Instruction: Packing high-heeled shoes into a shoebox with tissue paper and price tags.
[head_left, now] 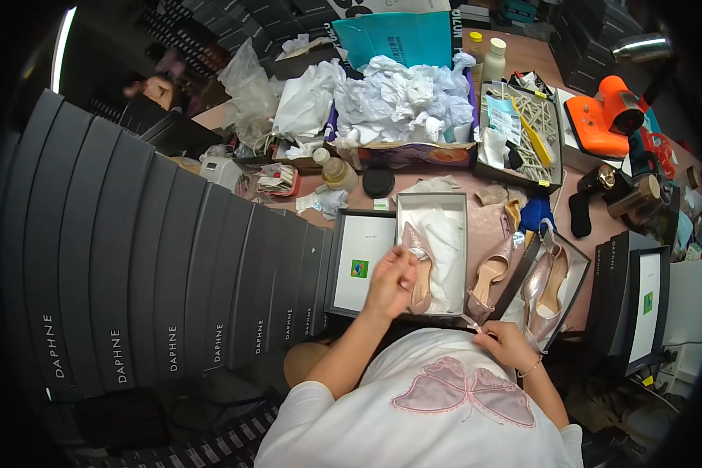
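Head view: a light, stiff shoe (420, 265) is being pinched by the left hand (390, 282) over the box (433, 204); tissue (476, 324) is seemingly being pinched by the right hand (508, 343).

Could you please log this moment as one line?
left hand: on pink shoe in open box | right hand: pinching white paper

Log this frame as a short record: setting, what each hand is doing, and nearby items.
setting: cluttered work table beside a row of dark shoe boxes
left hand: on a pink pointed shoe lying in an open white-lined box
right hand: pinching something small near the box corner; cannot tell what
nearby: second pink shoe, orange tool, crumpled white paper
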The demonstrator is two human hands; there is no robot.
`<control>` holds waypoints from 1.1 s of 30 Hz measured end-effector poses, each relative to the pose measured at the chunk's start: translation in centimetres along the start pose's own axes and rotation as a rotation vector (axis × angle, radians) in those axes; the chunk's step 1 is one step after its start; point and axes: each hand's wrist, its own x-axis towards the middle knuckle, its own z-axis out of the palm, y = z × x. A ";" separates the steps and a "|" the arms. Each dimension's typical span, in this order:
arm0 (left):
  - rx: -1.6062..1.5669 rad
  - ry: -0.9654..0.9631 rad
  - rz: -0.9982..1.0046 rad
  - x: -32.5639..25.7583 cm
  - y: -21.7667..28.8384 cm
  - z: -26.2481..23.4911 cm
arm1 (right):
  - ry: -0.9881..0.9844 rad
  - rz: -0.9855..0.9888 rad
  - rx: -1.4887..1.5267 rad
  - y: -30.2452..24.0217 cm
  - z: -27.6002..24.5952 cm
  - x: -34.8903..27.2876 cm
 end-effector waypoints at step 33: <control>0.605 0.852 1.004 24.0 22.8 -13.4 | 0.681 0.340 0.139 -1.7 -7.2 -7.1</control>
